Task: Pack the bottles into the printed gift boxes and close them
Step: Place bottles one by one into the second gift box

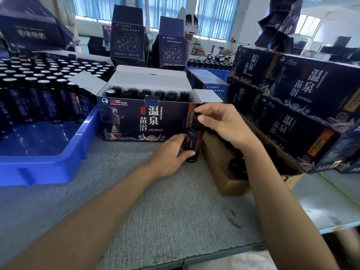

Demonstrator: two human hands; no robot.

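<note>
The left hand (171,152) grips the lower body of a single bottle (193,140), fingers curled round its far side and the thumb laid across its near side close to the base. The right hand (224,123) comes in from above and holds the bottle's cap (196,124), with the thumb at the near side and the fingers bent over the top. The bottle stands upright on the grey table (165,207), just right of the frame's centre and just in front of the lower right corner of the open gift box (144,121). It is a small dark bottle with a black cap and a dark wrap-round label that has a reddish band down one side; its print is too small to read.

The gift box is deep navy, printed with large pale Chinese characters, a gold tower figure and ornaments. Its white-lined flaps stand open, and rows of black-capped bottles (146,93) fill the inside.

At the left of the frame a blue tray (48,158) holds many more upright bottles (39,88) packed together at its far end. At the right, beside the right forearm, is a brown carton (229,184) with dark items inside that are partly hidden. Behind it, closed printed boxes (302,90) are stacked. At the top centre, behind upright boxes, another person (191,29) is partly visible.
</note>
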